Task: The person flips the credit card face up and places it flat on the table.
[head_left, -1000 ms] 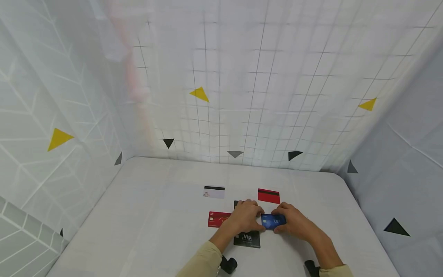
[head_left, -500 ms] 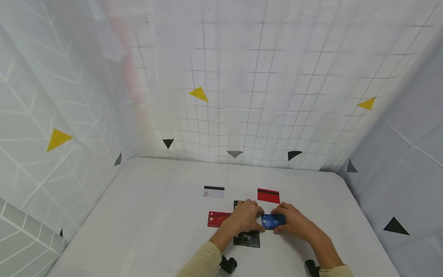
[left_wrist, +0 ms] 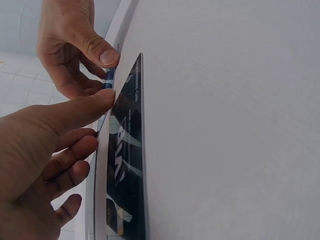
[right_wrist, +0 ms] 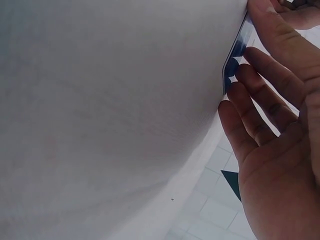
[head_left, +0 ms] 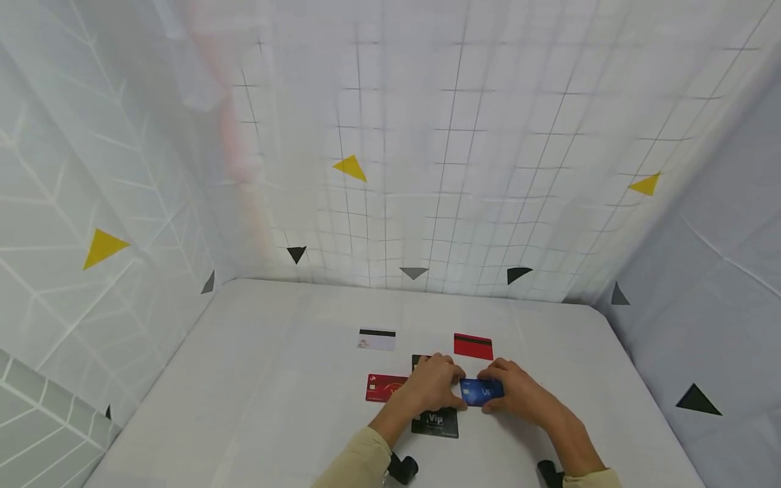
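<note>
A blue VIP card (head_left: 482,392) lies on the white table between my two hands. My left hand (head_left: 434,383) holds it at the left end, thumb at the near corner and a fingertip at the far one. At the right end, my right hand (head_left: 518,390) grips it between thumb and fingers. Under my left hand and wrist lie a black VIP card (head_left: 436,423), a red card (head_left: 384,388) and a dark card (head_left: 416,360), each partly covered. The left wrist view shows the black card (left_wrist: 125,165) flat beside my left thumb.
Farther back lie a white card (head_left: 376,339) with a black stripe and a red card (head_left: 473,346) with a dark stripe. White sheets with yellow and black triangles hang around the table (head_left: 274,379). Its far edge (head_left: 390,288) meets the back sheet.
</note>
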A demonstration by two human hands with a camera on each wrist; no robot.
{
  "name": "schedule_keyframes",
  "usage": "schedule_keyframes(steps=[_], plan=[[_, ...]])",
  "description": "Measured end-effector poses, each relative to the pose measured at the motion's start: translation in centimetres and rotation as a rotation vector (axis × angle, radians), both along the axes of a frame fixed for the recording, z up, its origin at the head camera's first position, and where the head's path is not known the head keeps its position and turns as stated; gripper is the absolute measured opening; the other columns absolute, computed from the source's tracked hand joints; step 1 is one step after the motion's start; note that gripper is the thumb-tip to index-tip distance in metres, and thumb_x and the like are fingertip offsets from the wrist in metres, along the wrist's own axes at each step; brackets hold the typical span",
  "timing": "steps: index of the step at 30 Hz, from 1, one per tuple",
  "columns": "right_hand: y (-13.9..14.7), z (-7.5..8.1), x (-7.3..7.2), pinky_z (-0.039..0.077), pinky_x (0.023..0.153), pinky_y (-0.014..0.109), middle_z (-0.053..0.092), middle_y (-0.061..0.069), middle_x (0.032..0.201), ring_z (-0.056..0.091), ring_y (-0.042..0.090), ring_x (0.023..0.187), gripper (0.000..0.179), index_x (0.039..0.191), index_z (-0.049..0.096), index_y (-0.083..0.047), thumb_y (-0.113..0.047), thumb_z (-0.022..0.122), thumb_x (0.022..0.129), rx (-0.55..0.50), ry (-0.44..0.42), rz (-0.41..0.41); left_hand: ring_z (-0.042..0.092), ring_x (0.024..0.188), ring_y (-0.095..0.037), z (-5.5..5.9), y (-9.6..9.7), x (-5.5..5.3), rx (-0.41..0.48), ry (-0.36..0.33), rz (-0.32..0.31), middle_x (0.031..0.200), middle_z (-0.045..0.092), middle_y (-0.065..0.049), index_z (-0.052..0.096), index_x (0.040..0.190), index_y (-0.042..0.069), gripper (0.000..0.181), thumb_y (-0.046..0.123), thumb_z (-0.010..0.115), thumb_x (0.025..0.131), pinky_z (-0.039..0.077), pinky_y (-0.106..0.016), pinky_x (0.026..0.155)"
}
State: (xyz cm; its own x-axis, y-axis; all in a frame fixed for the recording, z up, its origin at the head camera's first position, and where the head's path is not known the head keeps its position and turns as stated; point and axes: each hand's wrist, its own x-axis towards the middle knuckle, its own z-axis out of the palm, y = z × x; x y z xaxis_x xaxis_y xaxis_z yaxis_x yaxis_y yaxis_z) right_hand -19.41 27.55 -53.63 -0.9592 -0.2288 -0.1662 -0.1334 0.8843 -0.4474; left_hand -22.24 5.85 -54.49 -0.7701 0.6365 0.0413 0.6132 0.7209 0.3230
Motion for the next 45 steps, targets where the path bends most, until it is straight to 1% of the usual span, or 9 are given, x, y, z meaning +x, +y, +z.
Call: schedule_keyframes(steps=[5,8,13,18,22,26,30,37,45], plan=[[-0.1,0.0,0.0,0.05,0.098,0.05,0.058,-0.004,0.113,0.053,0.021,0.11,0.056,0.116,0.071,-0.019,-0.031,0.094,0.067,-0.002,0.003,0.007,0.053,0.094,-0.004,-0.2,0.0,0.0,0.0,-0.01,0.003,0.102,0.065,0.015,0.074,0.12,0.031,0.051,0.052,0.085,0.075,0.044,-0.036,0.095],[0.1,0.1,-0.1,0.051,0.096,0.047,0.058,-0.005,0.112,0.055,0.019,0.108,0.053,0.115,0.072,-0.02,-0.032,0.093,0.068,0.022,0.007,0.019,0.052,0.093,-0.003,-0.2,0.0,-0.1,0.004,-0.003,-0.014,0.101,0.064,0.015,0.074,0.12,0.03,0.051,0.052,0.085,0.076,0.044,-0.035,0.093],[0.6,1.0,-0.8,0.053,0.093,0.048,0.06,-0.002,0.11,0.059,0.02,0.104,0.047,0.116,0.073,-0.016,-0.035,0.088,0.075,-0.012,0.023,-0.02,0.053,0.092,-0.003,0.3,0.1,-0.9,0.044,0.037,-0.007,0.096,0.066,0.014,0.074,0.121,0.025,0.051,0.052,0.083,0.078,0.047,-0.033,0.089],[1.6,1.5,-2.0,0.053,0.092,0.051,0.062,0.005,0.115,0.059,0.027,0.109,0.045,0.12,0.071,-0.013,-0.035,0.083,0.082,-0.077,0.062,-0.075,0.055,0.098,-0.008,0.6,0.4,-2.9,0.08,0.036,0.075,0.098,0.067,0.012,0.073,0.122,0.021,0.052,0.053,0.08,0.081,0.047,-0.035,0.089],[2.4,1.2,-3.6,0.053,0.092,0.051,0.062,0.009,0.118,0.058,0.031,0.111,0.047,0.123,0.069,-0.01,-0.035,0.081,0.085,-0.139,0.09,-0.104,0.057,0.111,-0.013,0.5,0.5,-4.9,-0.032,0.068,0.139,0.114,0.067,0.007,0.068,0.128,0.022,0.058,0.057,0.077,0.082,0.047,-0.039,0.094],[3.0,0.6,-5.3,0.052,0.094,0.051,0.062,0.011,0.121,0.057,0.031,0.112,0.05,0.126,0.068,-0.007,-0.036,0.079,0.087,-0.177,0.093,-0.121,0.055,0.12,-0.015,0.4,0.8,-6.6,-0.151,0.073,0.167,0.128,0.063,0.005,0.065,0.133,0.025,0.063,0.061,0.075,0.082,0.045,-0.04,0.099],[3.3,0.5,-6.6,0.051,0.095,0.052,0.061,0.014,0.123,0.056,0.033,0.114,0.055,0.129,0.066,-0.005,-0.036,0.079,0.086,-0.189,0.072,-0.113,0.053,0.122,-0.015,0.8,1.4,-7.7,-0.164,0.053,0.172,0.13,0.061,0.005,0.064,0.134,0.025,0.064,0.061,0.075,0.082,0.043,-0.041,0.1],[3.3,0.2,-7.8,0.049,0.097,0.055,0.059,0.015,0.128,0.055,0.034,0.118,0.064,0.133,0.062,-0.004,-0.035,0.083,0.081,-0.168,0.007,-0.104,0.053,0.122,-0.016,1.6,2.3,-8.1,-0.171,0.048,0.143,0.132,0.06,0.004,0.066,0.132,0.025,0.06,0.059,0.076,0.082,0.044,-0.04,0.101],[2.6,0.2,-8.5,0.045,0.1,0.057,0.058,0.015,0.124,0.054,0.035,0.116,0.064,0.129,0.065,-0.001,-0.026,0.089,0.075,-0.083,0.0,-0.049,0.055,0.116,-0.016,1.7,2.3,-8.1,-0.179,0.046,0.146,0.127,0.061,0.004,0.068,0.129,0.025,0.057,0.056,0.077,0.082,0.046,-0.04,0.099]])
